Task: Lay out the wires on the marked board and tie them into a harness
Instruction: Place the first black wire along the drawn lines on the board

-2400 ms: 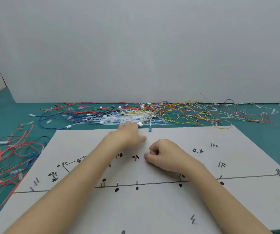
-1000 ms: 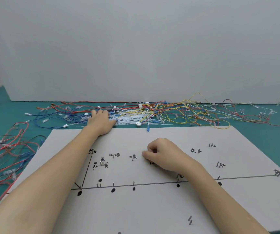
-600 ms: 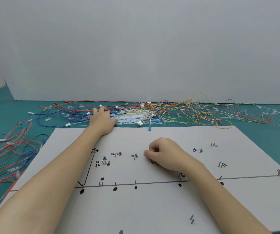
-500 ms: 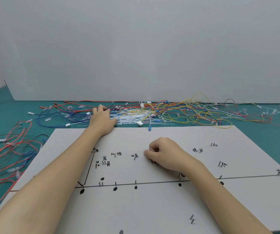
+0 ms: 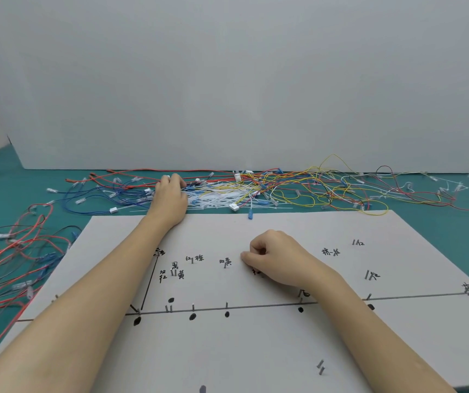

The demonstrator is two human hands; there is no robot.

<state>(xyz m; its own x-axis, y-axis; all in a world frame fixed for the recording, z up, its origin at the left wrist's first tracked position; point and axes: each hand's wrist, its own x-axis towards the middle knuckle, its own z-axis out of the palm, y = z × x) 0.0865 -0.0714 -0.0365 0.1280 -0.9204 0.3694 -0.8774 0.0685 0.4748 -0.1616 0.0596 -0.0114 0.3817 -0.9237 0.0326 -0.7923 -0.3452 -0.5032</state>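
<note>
One board (image 5: 256, 350) — two hands (image 5: 171, 199) — countless wires (image 5: 284, 188).

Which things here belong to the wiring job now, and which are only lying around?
In use:
marked board
wire pile behind the board, where the left hand reaches
right hand, curled, resting on the board

Lying about:
red wire tangle left of the board
white panel at the back

2 bare forearms, no sleeves visible.
</note>
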